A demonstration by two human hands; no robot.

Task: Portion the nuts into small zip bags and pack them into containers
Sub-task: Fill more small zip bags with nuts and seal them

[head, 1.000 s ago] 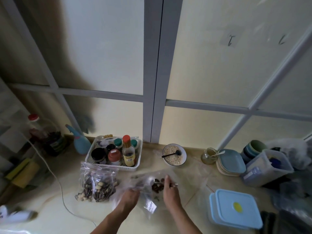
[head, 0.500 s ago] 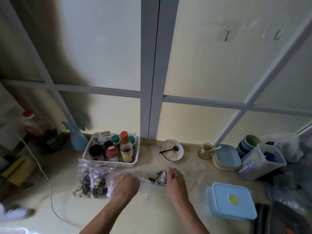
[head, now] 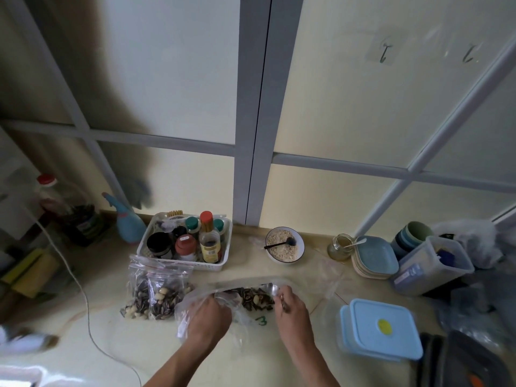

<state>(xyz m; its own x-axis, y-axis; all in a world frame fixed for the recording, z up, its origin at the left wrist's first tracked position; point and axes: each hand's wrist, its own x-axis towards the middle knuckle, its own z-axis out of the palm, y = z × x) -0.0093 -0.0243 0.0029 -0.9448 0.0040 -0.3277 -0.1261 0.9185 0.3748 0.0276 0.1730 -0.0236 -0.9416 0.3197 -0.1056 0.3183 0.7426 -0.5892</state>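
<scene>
Nearest the camera, two bare forearms reach forward over the pale yellow counter [head: 83, 356]. The left hand [head: 208, 319] has its fingers curled into the crumpled clear plastic bag [head: 192, 305], bunching its near side. The right hand [head: 290, 311] grips what looks like a small metal spoon [head: 272, 289] whose bowl sits at the heap of striped seeds and pale nuts [head: 251, 296] inside that big bag. A green "3" marked on the counter [head: 262, 320] shows through the film between the two hands.

Judging by this, the work is mid-way: just left of the big bag stand two small zip bags with red seals [head: 156, 294], both already filled with the same mix, touching each other and leaning by the white basket of sauce bottles and jars [head: 183, 263]. To the right, near the right forearm, the light blue lidded plastic container [head: 382, 328] is closed, and no bag can be seen in it, so packing seems not to have begun. More nuts remain to portion.

Room to move is fair in front of the hands and to the near left, though a white cable [head: 81, 289] runs across that side. Farther back, a white bowl of oats with a dark spoon [head: 284, 245] stands behind the big bag, and a stack of blue plates [head: 374, 256] and a clear tub [head: 435, 263] crowd the far right, tight against the tiled wall
</scene>
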